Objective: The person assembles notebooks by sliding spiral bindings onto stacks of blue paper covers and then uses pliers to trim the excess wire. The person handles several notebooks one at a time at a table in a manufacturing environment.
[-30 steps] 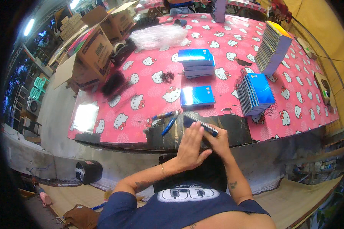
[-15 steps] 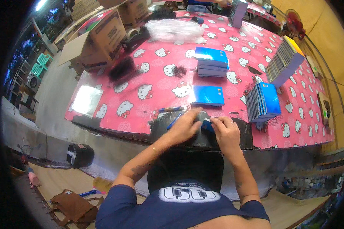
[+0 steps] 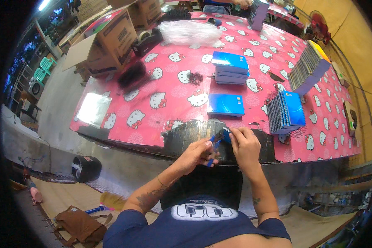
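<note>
My left hand (image 3: 195,156) is closed around blue-handled pliers (image 3: 214,149) at the table's near edge. Their dark jaws reach the end of a small blue notebook (image 3: 227,136). My right hand (image 3: 245,145) pinches that notebook from the right, thumb and fingers on its upper end; the notebook is tilted, and much of it is behind the fingers. Whether the jaws grip its binding wire is too small to tell. Just beyond my hands a blue notebook (image 3: 226,105) lies flat on the pink patterned tablecloth (image 3: 144,134).
Right of my hands stand spiral-bound blue notebooks (image 3: 291,113), with a taller stack (image 3: 308,68) behind. Another blue stack (image 3: 230,74) sits farther back. Black coils (image 3: 132,76), a cardboard box (image 3: 111,43), a tape dispenser (image 3: 145,41) and clear plastic bags (image 3: 190,33) occupy the left and far side.
My left hand has picked the blue-handled pliers up off the table's dark near edge and brought them to the notebook. My right hand keeps its hold in nearly the same place.
</note>
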Available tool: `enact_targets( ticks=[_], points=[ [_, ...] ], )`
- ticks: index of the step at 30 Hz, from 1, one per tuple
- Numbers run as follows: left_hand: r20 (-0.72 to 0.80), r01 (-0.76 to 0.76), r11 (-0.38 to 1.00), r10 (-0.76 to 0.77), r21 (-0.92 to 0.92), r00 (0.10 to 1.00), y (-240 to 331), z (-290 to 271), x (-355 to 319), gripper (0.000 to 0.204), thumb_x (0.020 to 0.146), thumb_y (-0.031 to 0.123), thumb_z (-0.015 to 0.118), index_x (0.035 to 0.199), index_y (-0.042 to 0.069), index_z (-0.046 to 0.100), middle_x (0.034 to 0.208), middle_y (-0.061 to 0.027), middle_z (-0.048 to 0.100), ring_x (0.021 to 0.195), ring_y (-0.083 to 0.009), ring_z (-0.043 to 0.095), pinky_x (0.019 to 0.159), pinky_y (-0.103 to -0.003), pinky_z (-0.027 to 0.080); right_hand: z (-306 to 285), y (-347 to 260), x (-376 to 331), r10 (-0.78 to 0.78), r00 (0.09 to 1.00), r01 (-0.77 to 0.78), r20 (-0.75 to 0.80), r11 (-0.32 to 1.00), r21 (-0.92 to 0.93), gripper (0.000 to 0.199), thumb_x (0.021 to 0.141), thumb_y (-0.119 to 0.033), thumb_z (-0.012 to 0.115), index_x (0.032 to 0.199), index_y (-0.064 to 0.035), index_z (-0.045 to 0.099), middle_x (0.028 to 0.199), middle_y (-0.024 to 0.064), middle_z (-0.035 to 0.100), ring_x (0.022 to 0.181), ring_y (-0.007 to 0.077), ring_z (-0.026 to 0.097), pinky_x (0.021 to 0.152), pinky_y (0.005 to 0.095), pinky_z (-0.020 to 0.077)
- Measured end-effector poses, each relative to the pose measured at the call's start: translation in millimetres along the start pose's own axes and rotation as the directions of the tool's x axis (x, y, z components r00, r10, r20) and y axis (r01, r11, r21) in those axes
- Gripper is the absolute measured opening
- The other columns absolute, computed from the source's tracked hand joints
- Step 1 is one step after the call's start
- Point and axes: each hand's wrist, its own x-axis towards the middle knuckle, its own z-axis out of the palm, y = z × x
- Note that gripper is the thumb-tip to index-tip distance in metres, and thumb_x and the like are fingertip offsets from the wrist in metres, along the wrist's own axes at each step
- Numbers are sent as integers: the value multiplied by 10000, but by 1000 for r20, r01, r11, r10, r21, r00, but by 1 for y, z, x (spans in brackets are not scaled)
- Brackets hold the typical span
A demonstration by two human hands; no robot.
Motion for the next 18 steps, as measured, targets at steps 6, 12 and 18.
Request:
enact_targets(
  ticks=[6,12,18],
  points=[
    [109,45,989,-30,-139,994,4,-5,13,481,1047,406,476,1343,27,504,1074,-168,695,918,-328,734,812,-431,607,0,1,1,1,1000,-1,-9,1000,3,208,859,-131,731,1065,-100,732,907,60,652,827,259,652,715,387,509],
    [53,-207,231,535,951,843,19,5,1,410,1005,308,585,1362,109,607,1009,-157,635,928,-296,663,804,-422,537,4,5,-1,-15,1000,15,-6,1000,-18,201,849,-137,738,1048,-109,732,911,56,650,811,261,648,705,391,506],
    [240,-369,388,342,844,908,50,-65,15,435,931,290,682,1329,118,650,1164,-177,609,1027,-358,581,917,-457,468,2,9,1,-3,1000,2,-18,1000,-22,162,853,-157,731,1011,-119,727,923,53,652,822,271,655,703,389,509]
  ],
)
